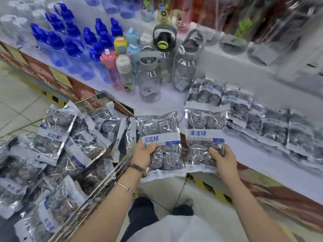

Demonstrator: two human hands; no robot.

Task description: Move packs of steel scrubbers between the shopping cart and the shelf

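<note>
Both hands are carrying steel scrubbers between shopping cart (104,94) and shelf (258,161): my left hand (143,153) is gripping the left pack (157,126), my right hand (222,158) the right pack (204,122). Next, I'm judging, they're needing careful laying beside the shelved row (265,124).

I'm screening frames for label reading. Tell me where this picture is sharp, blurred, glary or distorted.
Head view: sharpest at centre, where the left hand and right hand hold the left pack and right pack, labels readable; the shelf packs at right and the bottles behind are smeared; glare streaks the cart packs; wide-angle distortion bends the shelf.
</note>
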